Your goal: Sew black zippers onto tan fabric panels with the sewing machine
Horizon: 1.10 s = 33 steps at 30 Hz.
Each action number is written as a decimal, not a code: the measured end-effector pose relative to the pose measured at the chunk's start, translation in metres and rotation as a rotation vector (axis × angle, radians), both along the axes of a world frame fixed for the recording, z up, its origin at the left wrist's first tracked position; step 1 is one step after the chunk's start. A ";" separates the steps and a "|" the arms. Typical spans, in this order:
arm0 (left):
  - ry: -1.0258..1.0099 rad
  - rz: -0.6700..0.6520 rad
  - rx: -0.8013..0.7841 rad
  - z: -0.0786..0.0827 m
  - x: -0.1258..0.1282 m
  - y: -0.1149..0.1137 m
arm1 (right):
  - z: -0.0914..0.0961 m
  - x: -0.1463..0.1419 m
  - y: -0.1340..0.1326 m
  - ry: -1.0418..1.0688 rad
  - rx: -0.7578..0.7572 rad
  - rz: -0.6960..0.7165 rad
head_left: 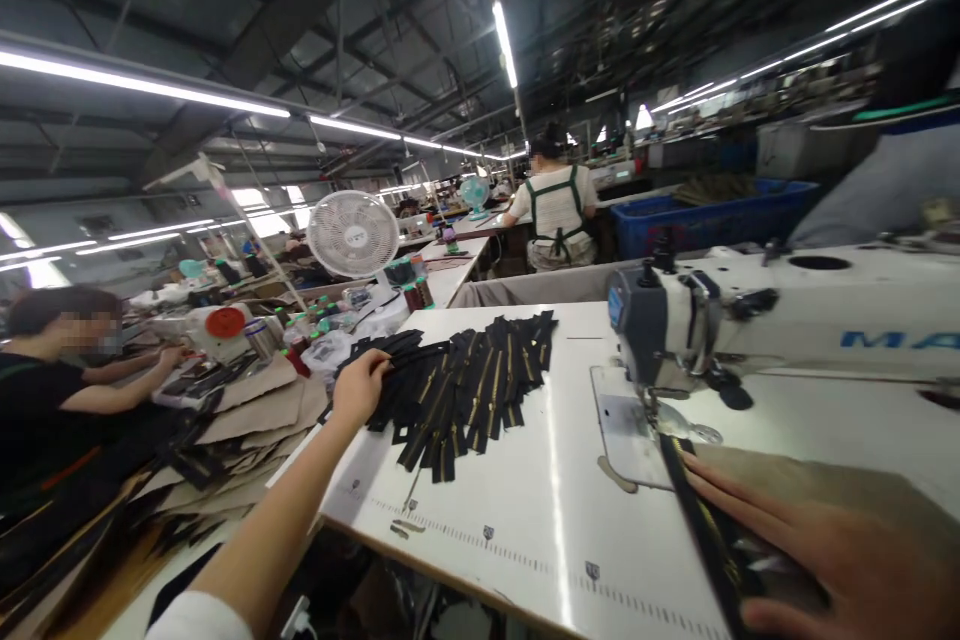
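Reaching across the white table, my left hand point(362, 385) has its fingertips pinched on a black zipper point(424, 352) at the upper left of a pile. Many black zippers with brass-coloured teeth point(480, 380) lie overlapped there. At the lower right, my right hand point(847, 540) rests with stretched fingers on a brown-grey fabric piece point(817, 475). A black zipper strip point(709, 530) runs along that fabric's left edge, beside the fingers. Its far end lies close to the presser foot of the sewing machine point(652, 410). Part of the fabric is hidden under the hand.
A measuring scale point(487, 532) is marked along the table's front edge. To the left are stacked fabric pieces point(255, 405) and a seated co-worker point(45, 400). A white fan point(354, 234), thread spools point(418, 295) and a blue bin point(712, 215) stand beyond.
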<state>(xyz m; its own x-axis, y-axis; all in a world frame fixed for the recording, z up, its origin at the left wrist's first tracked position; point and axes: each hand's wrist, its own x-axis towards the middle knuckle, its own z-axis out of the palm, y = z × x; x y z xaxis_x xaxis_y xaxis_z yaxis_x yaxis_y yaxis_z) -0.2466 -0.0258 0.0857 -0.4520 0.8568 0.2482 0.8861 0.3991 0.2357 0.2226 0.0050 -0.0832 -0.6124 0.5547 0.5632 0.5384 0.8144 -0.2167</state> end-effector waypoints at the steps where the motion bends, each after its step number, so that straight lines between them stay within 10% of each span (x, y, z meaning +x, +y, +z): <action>1: -0.019 -0.086 0.007 0.007 0.011 -0.001 | 0.008 -0.001 -0.003 -0.047 0.015 0.006; 6: -0.278 -0.711 -0.229 0.022 0.078 -0.009 | 0.036 -0.006 -0.010 -0.163 -0.070 -0.006; 12: -0.171 -1.199 -0.498 -0.015 0.154 0.013 | 0.050 -0.010 -0.016 -0.224 -0.161 -0.048; 17: 0.129 -1.125 -0.233 -0.041 0.183 0.022 | 0.052 -0.011 -0.015 -0.245 -0.170 -0.033; 27: 0.364 -1.180 -0.040 -0.105 0.164 -0.075 | 0.048 -0.007 -0.011 -0.269 -0.219 -0.045; 33: 0.421 -1.161 0.176 -0.128 0.175 -0.087 | 0.050 -0.008 -0.013 -0.306 -0.179 -0.080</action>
<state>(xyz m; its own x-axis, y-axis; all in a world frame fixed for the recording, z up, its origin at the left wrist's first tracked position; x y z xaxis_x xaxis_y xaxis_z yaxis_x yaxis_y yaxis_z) -0.0721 -0.1130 -0.0420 0.6915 0.6367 0.3413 0.7131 -0.6773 -0.1812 0.2145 -0.0081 -0.0332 -0.6882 0.6811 0.2499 0.6610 0.7306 -0.1712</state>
